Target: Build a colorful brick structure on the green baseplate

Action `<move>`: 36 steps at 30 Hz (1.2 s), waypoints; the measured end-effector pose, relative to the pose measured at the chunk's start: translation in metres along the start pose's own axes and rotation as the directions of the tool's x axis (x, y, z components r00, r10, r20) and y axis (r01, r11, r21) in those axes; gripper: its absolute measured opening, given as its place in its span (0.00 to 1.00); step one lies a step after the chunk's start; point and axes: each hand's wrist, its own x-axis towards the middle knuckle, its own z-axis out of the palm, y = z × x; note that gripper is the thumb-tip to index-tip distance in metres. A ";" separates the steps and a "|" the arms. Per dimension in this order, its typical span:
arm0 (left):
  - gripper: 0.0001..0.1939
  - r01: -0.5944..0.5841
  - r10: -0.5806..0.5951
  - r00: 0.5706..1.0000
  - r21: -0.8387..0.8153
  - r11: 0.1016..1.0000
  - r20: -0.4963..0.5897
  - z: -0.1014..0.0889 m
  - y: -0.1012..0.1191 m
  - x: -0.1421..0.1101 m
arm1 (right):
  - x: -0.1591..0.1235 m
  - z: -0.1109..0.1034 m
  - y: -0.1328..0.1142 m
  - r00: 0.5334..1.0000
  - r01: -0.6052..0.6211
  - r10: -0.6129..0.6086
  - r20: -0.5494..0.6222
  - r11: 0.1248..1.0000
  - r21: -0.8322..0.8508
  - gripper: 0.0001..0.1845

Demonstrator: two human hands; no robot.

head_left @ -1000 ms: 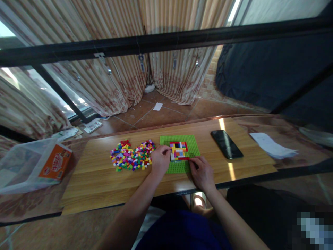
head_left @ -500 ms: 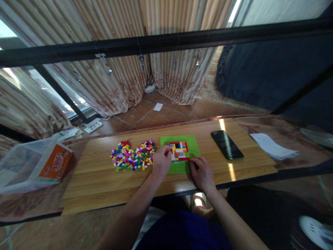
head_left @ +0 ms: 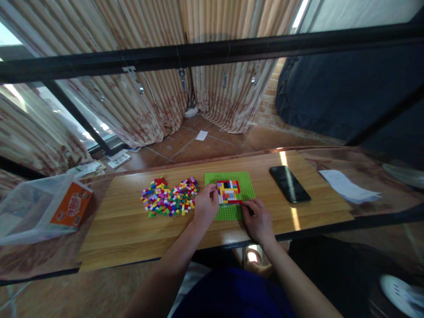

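The orange label (head_left: 71, 204) at the right end of the clear plastic bin (head_left: 24, 201) bore large white Chinese characters; the first looked like 牛, but the others were too blurred to read. A white packet (head_left: 118, 160) on the floor (head_left: 218, 143) carried dark print, illegible too, and the phone (head_left: 289, 184) showed a dark screen. The wood-grain tabletop (head_left: 122, 240) was crossed by a bright strip of sunlight at the phone. On it lay a heap of loose bricks (head_left: 168, 198) and, to their right, a green baseplate (head_left: 247, 183) bearing a multicolored brick build (head_left: 228, 194). The left hand (head_left: 206, 205) was at the build's left edge, the right hand (head_left: 258, 218) at its lower right corner; whether either pinched a brick could not be told. Beyond, striped curtains (head_left: 225, 101) hung behind a black rail (head_left: 232, 51) above brown floor tiles, with dark blue fabric (head_left: 324, 90) to the right.
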 end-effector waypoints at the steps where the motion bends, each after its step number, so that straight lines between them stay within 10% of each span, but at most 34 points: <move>1: 0.10 0.013 -0.013 1.000 -0.009 1.000 -0.006 0.000 0.001 0.001 | 0.000 0.000 0.000 1.000 0.000 0.000 -0.003 1.000 -0.002 0.11; 16: 0.05 0.248 -0.245 0.969 -0.249 0.936 0.041 0.008 -0.014 0.015 | 0.000 -0.001 -0.002 1.000 -0.006 0.006 -0.003 1.000 -0.014 0.11; 36: 0.10 0.194 -0.198 0.980 -0.258 0.946 0.011 -0.010 -0.013 0.021 | 0.000 0.000 0.000 1.000 0.005 -0.006 -0.007 1.000 -0.028 0.12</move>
